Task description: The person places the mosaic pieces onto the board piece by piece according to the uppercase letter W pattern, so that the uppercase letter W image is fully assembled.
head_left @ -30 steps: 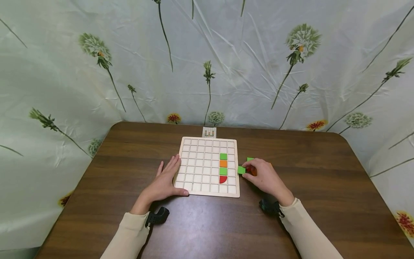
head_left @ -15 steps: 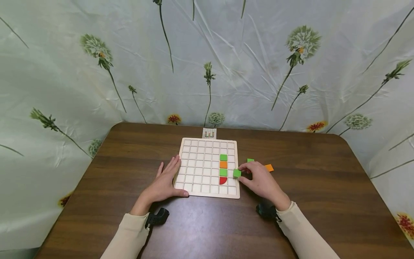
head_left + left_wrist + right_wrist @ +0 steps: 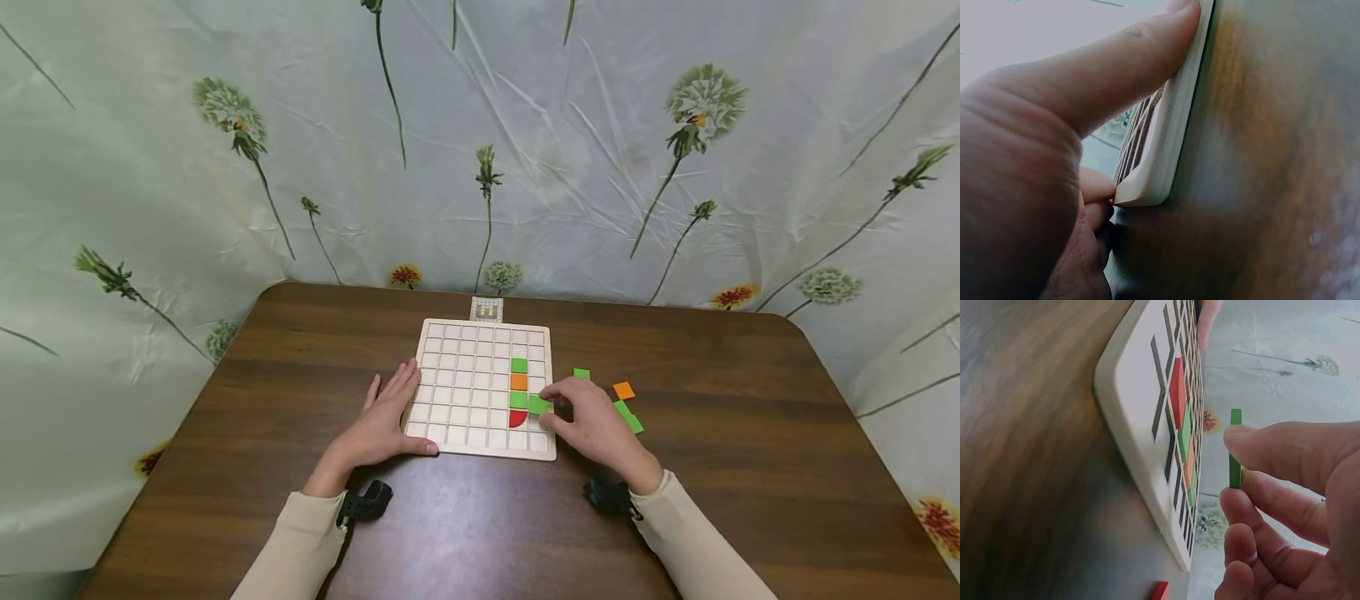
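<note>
A pale wooden grid board point(image 3: 461, 396) lies on the table. My left hand point(image 3: 375, 427) rests at its near left corner, fingers straight along the left edge and thumb on the near edge. Between thumb and fingers my right hand point(image 3: 596, 423) pinches a green square tile point(image 3: 537, 405), which the right wrist view shows edge-on, raised above the board's right side. One column of the board holds a green tile point(image 3: 519, 365), an orange tile point(image 3: 518, 382), another green tile point(image 3: 517, 400) and a red rounded tile point(image 3: 517, 418).
Right of the board lie loose tiles: a green one point(image 3: 581, 373), an orange one point(image 3: 624, 390) and green ones point(image 3: 628, 417) beside my right hand. A red piece point(image 3: 1160, 591) shows on the table in the right wrist view. A small patterned card point(image 3: 487, 309) lies behind the board.
My right hand has carried the green tile leftward from beside the board to over its right columns. Loose tiles at the right have come into sight. The left hand has stayed put.
</note>
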Motion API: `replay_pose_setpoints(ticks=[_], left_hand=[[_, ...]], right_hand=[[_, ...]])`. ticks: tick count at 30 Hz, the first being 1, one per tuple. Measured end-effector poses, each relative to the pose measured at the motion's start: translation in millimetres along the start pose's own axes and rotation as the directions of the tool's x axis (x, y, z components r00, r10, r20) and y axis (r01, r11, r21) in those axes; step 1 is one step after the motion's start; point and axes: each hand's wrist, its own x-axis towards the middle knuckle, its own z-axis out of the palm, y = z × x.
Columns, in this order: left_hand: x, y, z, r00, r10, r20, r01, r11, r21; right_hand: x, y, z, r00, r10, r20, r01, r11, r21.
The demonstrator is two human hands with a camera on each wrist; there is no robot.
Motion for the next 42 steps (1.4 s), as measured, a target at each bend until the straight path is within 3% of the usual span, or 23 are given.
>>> replay_pose_setpoints(ticks=[17, 30, 42], left_hand=[[-1.2, 0.8, -0.9, 1.000, 0.001, 0.002, -0.001, 1.000, -0.001], [-1.6, 3.1, -2.8, 1.000, 0.003, 0.001, -0.003, 1.000, -0.006], [-1.6, 3.7, -2.5, 1.000, 0.001, 0.002, -0.001, 1.000, -0.011]], right_hand=[[12.9, -21.4, 13.3, 0.998, -0.010, 0.060, 0.011, 1.000, -0.008], [22.1, -33.7, 23.5, 0.991, -0.104, 0.079, 0.111, 0.990, -0.092], [24.9, -35.6, 27.8, 0.988, -0.100, 0.117, 0.113, 0.987, -0.110]])
